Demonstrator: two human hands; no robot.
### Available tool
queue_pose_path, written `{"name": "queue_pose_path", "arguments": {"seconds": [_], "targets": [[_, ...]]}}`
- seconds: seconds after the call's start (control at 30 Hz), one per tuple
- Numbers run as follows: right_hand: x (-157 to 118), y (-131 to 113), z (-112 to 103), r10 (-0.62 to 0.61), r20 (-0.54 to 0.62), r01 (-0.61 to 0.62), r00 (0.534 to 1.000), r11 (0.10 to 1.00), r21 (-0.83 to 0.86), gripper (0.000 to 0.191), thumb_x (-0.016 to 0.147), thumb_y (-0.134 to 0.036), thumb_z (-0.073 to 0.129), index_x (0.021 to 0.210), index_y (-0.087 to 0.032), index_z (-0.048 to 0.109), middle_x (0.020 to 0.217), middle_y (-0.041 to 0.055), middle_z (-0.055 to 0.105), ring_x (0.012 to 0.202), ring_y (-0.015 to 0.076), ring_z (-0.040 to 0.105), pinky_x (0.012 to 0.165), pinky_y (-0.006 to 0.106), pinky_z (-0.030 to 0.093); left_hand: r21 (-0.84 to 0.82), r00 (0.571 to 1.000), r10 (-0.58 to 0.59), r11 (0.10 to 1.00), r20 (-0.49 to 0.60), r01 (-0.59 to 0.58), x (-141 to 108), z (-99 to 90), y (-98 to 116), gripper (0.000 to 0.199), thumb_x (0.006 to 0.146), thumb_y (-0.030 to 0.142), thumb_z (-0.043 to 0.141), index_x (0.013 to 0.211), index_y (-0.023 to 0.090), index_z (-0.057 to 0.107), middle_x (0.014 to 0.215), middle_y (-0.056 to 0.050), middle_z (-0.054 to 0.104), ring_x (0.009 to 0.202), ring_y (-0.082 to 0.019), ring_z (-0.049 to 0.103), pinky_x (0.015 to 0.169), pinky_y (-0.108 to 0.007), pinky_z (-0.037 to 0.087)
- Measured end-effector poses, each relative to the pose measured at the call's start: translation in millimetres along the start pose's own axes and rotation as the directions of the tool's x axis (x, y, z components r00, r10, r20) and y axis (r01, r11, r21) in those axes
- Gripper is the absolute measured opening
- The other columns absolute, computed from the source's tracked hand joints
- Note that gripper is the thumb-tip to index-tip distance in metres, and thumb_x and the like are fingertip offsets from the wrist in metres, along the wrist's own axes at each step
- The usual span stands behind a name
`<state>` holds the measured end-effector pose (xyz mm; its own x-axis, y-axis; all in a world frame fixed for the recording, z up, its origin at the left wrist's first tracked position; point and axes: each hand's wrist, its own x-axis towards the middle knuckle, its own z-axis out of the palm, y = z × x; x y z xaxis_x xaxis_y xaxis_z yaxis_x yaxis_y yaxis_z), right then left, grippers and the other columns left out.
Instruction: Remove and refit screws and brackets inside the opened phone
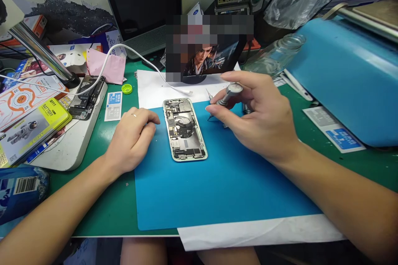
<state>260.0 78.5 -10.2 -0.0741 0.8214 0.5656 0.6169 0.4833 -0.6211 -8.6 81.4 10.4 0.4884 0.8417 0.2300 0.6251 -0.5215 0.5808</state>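
An opened smartphone (185,130) lies on the blue mat (230,186), its circuit boards, metal plates and a dark round area exposed. My left hand (133,136) rests just left of it, partly on the mat, with the fingers loosely curled and nothing visible in them. A ring is on one finger. To the right of the phone, my right hand (264,112) grips a small metal screwdriver (228,93) between thumb and fingers, its thin tip pointing down, apart from the phone. Part of another slim tool (246,108) shows behind the fingers.
A white cable (137,51) arches over the back of the mat. Screens, including a dark monitor (146,4), stand behind. Battery boxes (34,132) and a dismantled phone (88,95) are stacked left. A glass jar (280,54) and a blue pad (348,87) are at right.
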Motion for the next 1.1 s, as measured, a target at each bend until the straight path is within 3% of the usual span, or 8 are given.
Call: {"name": "queue_pose_path", "arguments": {"seconds": [0.13,0.3,0.37,0.5,0.63,0.9,1.1], "targets": [[-1,-2,0,-0.082,-0.043,0.083,0.996,0.997,0.008,0.049,0.087,-0.022,0.075,0.131,-0.035,0.059,0.105,0.0014,0.071,0.083,0.0214,0.072,0.072,0.039,0.061,0.003,1.0,-0.003,1.0,0.003,0.003,-1,-0.4,0,0.019,0.099,0.02,0.039,0.096,0.021,0.058,0.09,-0.002,0.064,0.086,-0.019,0.053,0.081,-0.036,0.041],[-2,-11,-2,-0.23,-0.274,0.253,0.934,0.966,0.05,0.062,0.084,-0.011,0.075,0.134,-0.045,0.057,0.123,0.0007,0.066,0.082,0.0195,0.074,0.063,0.035,0.058,0.001,1.0,-0.011,1.0,0.005,0.011,-1,-0.3,1,0.02,0.1,0.022,0.038,0.096,0.022,0.058,0.089,-0.002,0.064,0.086,-0.02,0.054,0.081,-0.037,0.042],[-2,-12,-2,-0.225,-0.273,0.246,0.935,0.968,0.044,0.059,0.086,-0.012,0.073,0.133,-0.045,0.058,0.122,0.0009,0.066,0.081,0.0198,0.074,0.061,0.036,0.058,0.003,1.0,-0.009,1.0,0.004,0.009,-1,-0.3,1,0.02,0.099,0.022,0.038,0.096,0.022,0.058,0.089,-0.002,0.064,0.086,-0.02,0.054,0.081,-0.037,0.042],[-2,-10,-3,-0.151,-0.195,0.163,0.969,0.986,0.047,0.043,0.091,-0.018,0.069,0.127,-0.039,0.059,0.101,0.0006,0.07,0.079,0.0216,0.072,0.064,0.04,0.059,0.008,1.0,-0.001,1.0,-0.002,0.001,0,-0.3,0,0.019,0.099,0.021,0.039,0.095,0.022,0.058,0.09,-0.002,0.064,0.085,-0.02,0.053,0.08,-0.037,0.042],[0,-8,-4,-0.064,-0.193,0.069,0.979,0.998,0.016,0.031,0.092,-0.025,0.068,0.121,-0.033,0.061,0.098,0.0037,0.072,0.08,0.0246,0.072,0.064,0.042,0.058,0.01,1.0,0.001,1.0,-0.001,-0.001,0,0.0,0,0.019,0.099,0.021,0.039,0.095,0.021,0.058,0.089,-0.002,0.064,0.085,-0.02,0.053,0.08,-0.037,0.041],[-1,-6,-3,-0.074,-0.137,0.079,0.988,0.997,0.027,0.043,0.092,-0.02,0.068,0.131,-0.039,0.06,0.098,0.0025,0.07,0.082,0.0221,0.071,0.061,0.038,0.055,0.003,1.0,-0.003,1.0,0.003,0.003,0,-0.6,0,0.019,0.099,0.02,0.04,0.095,0.021,0.058,0.089,-0.001,0.064,0.086,-0.02,0.053,0.08,-0.036,0.041],[0,0,-3,-0.065,-0.125,0.065,0.99,0.998,-0.008,0.038,0.092,-0.02,0.068,0.127,-0.033,0.061,0.097,0.0012,0.07,0.086,0.0214,0.072,0.067,0.037,0.058,-0.009,1.0,0.01,1.0,-0.001,-0.01,-1,-1.1,0,0.019,0.1,0.02,0.04,0.096,0.021,0.058,0.09,-0.001,0.063,0.086,-0.019,0.054,0.081,-0.036,0.04]]}}
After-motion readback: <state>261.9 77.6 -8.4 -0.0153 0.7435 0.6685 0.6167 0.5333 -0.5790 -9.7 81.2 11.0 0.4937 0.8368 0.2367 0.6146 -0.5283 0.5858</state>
